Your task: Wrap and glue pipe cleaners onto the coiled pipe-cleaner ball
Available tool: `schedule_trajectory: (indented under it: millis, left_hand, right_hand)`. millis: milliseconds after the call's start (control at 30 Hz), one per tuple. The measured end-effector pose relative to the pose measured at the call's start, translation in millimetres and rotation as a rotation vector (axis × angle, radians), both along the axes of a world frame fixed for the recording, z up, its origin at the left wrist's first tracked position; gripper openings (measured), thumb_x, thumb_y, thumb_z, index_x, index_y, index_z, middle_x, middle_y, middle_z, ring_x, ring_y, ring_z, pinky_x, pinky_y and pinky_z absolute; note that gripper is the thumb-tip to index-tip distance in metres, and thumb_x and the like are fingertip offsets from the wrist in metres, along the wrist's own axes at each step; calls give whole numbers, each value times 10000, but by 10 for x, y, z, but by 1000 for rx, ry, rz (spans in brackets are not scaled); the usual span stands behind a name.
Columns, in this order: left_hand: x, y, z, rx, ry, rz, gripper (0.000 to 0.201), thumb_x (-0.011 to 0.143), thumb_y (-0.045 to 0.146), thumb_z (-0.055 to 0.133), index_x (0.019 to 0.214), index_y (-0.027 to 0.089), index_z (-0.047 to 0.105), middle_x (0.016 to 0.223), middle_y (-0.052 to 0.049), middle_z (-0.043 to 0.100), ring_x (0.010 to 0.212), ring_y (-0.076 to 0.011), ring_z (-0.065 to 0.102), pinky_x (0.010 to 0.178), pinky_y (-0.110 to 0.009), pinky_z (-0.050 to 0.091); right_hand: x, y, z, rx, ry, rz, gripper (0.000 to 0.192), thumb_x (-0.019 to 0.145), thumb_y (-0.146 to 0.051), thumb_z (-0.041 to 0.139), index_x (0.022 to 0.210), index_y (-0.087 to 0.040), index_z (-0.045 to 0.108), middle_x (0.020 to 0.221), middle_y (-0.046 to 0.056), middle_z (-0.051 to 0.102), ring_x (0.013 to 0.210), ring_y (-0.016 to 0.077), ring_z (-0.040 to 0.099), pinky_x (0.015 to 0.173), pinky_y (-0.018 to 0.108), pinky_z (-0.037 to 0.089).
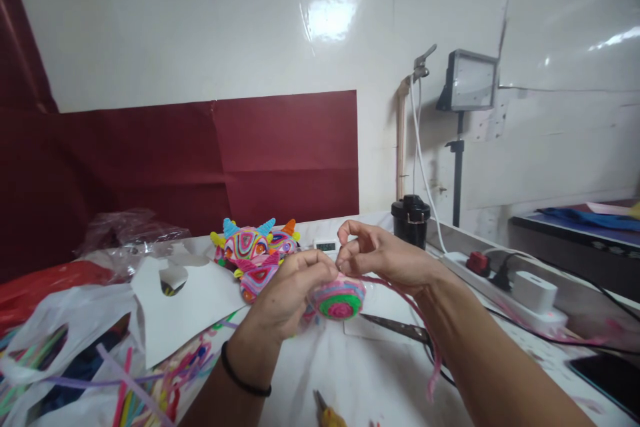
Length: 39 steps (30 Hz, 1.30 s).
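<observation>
My left hand (295, 287) is closed around a round piece coiled from fuzzy chenille stems (340, 307), with pink, green and blue rings. At its upper edge, the fingers of my right hand (367, 250) pinch a pink chenille stem (400, 290). The stem's loose end hangs below my right wrist. Just behind the left hand sit several colourful figures (247, 243) made of the same coiled stems, with blue and orange horns. A long dark tool (400, 328) lies on the table beneath the right hand. Nearer to me is a yellow-handled tool (327, 410) with a pointed metal tip.
At left lie a white cut sheet (190, 307), plastic bags (90, 307) and loose chenille stems (185, 373). A black canister (411, 220), a small digital display (326, 246) and a power strip (540, 320) stand behind and right. A phone (610, 373) lies at far right.
</observation>
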<state>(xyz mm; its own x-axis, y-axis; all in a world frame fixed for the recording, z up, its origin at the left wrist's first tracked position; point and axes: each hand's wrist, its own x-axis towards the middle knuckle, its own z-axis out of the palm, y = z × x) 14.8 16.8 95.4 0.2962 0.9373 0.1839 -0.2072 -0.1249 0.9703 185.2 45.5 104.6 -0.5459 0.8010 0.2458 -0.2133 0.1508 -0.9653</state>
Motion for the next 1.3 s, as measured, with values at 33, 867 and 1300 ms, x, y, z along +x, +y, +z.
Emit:
schedule_trajectory:
  millis: [33, 867, 1300]
  left_hand:
    - [1, 1, 0, 2, -2, 9, 76, 567, 174, 670, 560, 148, 598, 524, 33, 519, 493, -78, 450, 489, -198, 326]
    - [-5, 48, -60, -20, -99, 71, 207, 593, 211, 749, 552, 166, 551, 535, 27, 511, 496, -92, 453, 484, -211, 350]
    - [-27, 14, 27, -18, -143, 132, 190, 520, 182, 734, 535, 156, 546, 485, 52, 497, 442, -69, 441, 445, -189, 354]
  right_hand:
    - [1, -1, 4, 0, 0, 0, 383, 559, -70, 703, 842, -196, 479, 621, -28, 695, 555, 88, 555, 567, 214, 354]
    - [42, 42, 11, 15, 22, -9, 397, 559, -88, 783, 828, -187, 509, 685, -2, 714, 621, 120, 615, 637, 264, 420]
    - [67, 87, 8, -13, 76, 18, 390, 582, -160, 838, 844, -178, 550, 665, -32, 694, 618, 93, 602, 639, 231, 419]
